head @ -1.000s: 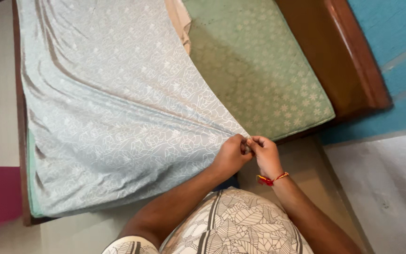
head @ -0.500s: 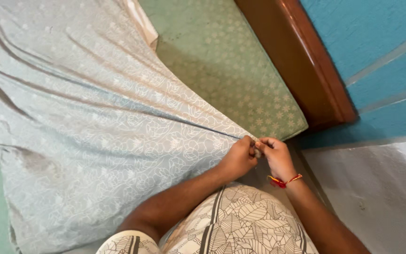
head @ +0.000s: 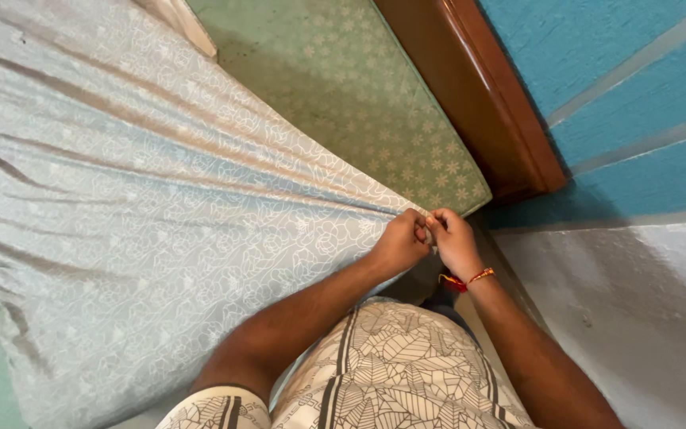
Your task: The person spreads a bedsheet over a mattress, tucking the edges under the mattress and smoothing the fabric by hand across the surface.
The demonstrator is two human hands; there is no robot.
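Note:
A pale blue-grey bedsheet (head: 144,214) with a white flower-line pattern lies stretched across a green mattress (head: 343,87) with small star shapes. Its near corner is pulled taut to a point. My left hand (head: 400,241) and my right hand (head: 452,242) pinch that corner together, fingertips touching, just off the mattress's near right corner. A red thread band sits on my right wrist. Folds run from the corner across the sheet.
A brown wooden bed frame (head: 478,103) runs along the right side of the mattress. Behind it is a blue wall (head: 629,95) with pale stripes. A light floor (head: 653,318) lies to the right. My leaf-patterned shirt (head: 391,373) fills the bottom.
The view has shifted closer and to the right along the bed. Both hands keep the same pinch on the sheet corner, which sits slightly higher in view, near the mattress corner.

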